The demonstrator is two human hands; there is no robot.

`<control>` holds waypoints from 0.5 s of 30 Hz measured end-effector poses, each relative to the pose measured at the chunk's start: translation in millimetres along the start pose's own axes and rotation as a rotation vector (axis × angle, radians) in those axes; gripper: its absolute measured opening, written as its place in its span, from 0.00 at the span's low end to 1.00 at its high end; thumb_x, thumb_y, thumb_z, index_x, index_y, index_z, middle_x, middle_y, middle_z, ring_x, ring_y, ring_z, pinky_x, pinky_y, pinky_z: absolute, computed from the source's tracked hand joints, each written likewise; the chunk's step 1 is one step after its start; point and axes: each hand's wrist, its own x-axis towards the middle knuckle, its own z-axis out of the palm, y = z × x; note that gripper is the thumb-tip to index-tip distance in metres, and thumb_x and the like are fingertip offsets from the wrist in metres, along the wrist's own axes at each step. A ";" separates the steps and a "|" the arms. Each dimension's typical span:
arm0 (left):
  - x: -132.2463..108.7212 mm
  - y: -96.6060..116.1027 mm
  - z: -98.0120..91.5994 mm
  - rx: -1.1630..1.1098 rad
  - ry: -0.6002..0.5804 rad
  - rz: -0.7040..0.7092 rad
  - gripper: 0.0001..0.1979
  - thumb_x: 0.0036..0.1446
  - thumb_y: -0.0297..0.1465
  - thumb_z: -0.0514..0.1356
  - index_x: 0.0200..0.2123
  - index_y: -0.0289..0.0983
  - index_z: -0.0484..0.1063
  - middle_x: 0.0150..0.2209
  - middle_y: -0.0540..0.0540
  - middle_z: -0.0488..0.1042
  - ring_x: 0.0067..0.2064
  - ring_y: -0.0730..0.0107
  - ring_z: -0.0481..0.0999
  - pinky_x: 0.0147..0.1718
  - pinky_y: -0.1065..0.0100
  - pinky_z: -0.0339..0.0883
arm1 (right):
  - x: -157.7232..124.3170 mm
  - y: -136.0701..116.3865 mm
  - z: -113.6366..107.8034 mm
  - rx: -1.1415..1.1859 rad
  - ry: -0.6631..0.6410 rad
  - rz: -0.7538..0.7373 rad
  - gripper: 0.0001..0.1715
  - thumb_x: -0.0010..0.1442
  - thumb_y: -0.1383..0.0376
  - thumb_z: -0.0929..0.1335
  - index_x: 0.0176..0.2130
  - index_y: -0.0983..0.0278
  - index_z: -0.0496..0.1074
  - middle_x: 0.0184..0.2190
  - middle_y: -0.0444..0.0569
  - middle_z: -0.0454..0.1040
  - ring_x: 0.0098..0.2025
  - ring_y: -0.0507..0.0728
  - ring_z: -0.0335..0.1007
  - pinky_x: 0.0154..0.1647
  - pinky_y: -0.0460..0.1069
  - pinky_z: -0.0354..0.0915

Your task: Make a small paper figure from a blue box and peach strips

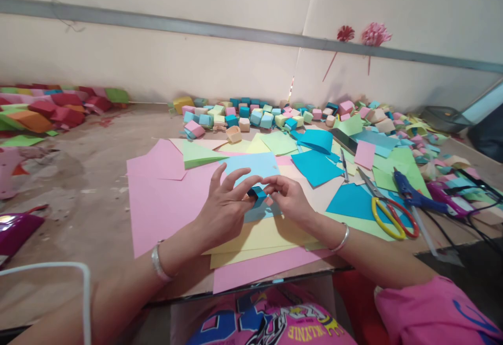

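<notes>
My left hand (pixel 227 204) and my right hand (pixel 288 197) meet over a small folded blue paper box (pixel 259 194), each pinching it with thumb and fingertips; the other left fingers are spread. The box is held just above a light blue sheet (pixel 251 166) that lies on overlapping pink (pixel 157 203) and yellow sheets (pixel 255 237). A silver bangle sits on each wrist.
Many folded paper cubes (pixel 251 114) are heaped along the back wall. Yellow-handled scissors (pixel 387 211), a blue glue gun (pixel 412 193) and cables lie to the right among blue and green sheets. Red and orange folded pieces (pixel 47 109) sit far left.
</notes>
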 end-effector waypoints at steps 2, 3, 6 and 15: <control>0.1 -0.7 0.0 -0.013 -0.006 -0.007 0.11 0.50 0.19 0.57 0.30 0.41 0.74 0.56 0.49 0.71 0.62 0.51 0.62 0.62 0.36 0.47 | -0.4 -0.5 0.7 0.004 0.013 0.003 0.17 0.50 0.70 0.65 0.41 0.64 0.72 0.29 0.44 0.75 0.29 0.51 0.73 0.33 0.48 0.70; 0.2 -0.9 0.0 -0.019 -0.008 -0.009 0.11 0.50 0.20 0.57 0.30 0.41 0.74 0.56 0.48 0.71 0.62 0.51 0.62 0.62 0.37 0.47 | -0.6 -0.8 0.9 0.004 0.018 0.000 0.17 0.50 0.70 0.65 0.41 0.64 0.73 0.29 0.44 0.75 0.28 0.51 0.72 0.33 0.48 0.70; 0.0 -1.2 0.0 -0.034 -0.011 -0.011 0.10 0.50 0.20 0.57 0.29 0.41 0.74 0.56 0.48 0.71 0.62 0.51 0.62 0.62 0.37 0.46 | -1.0 -1.1 0.9 0.001 0.027 -0.012 0.17 0.49 0.71 0.64 0.40 0.64 0.73 0.29 0.44 0.75 0.29 0.51 0.72 0.33 0.48 0.70; -0.4 -2.5 2.1 -0.047 0.015 0.001 0.10 0.49 0.20 0.57 0.30 0.40 0.74 0.56 0.47 0.72 0.61 0.49 0.62 0.62 0.36 0.45 | -0.9 -0.2 -0.3 -0.023 0.030 -0.030 0.18 0.48 0.71 0.63 0.40 0.64 0.73 0.29 0.45 0.76 0.32 0.52 0.73 0.35 0.49 0.70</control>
